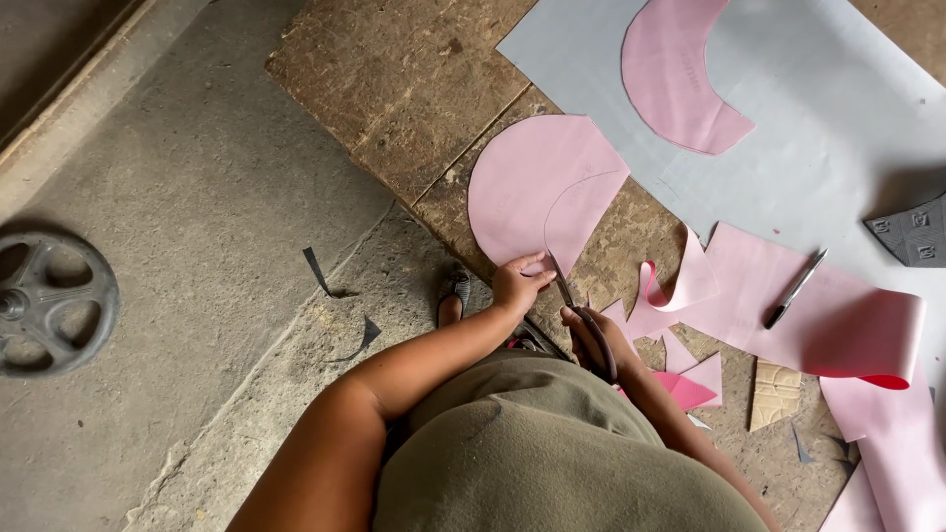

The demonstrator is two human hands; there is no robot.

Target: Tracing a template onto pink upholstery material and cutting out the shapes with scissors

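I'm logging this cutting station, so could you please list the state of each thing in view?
pink sheet: flat, partly cut along a curve
scissors: in the right hand, blades in the cut
left hand: pinching the sheet's edge
pen: lying on pink material
pink strip: curled

Probably a workshop: concrete floor (197,197), worn board (394,89), offcuts (690,379).
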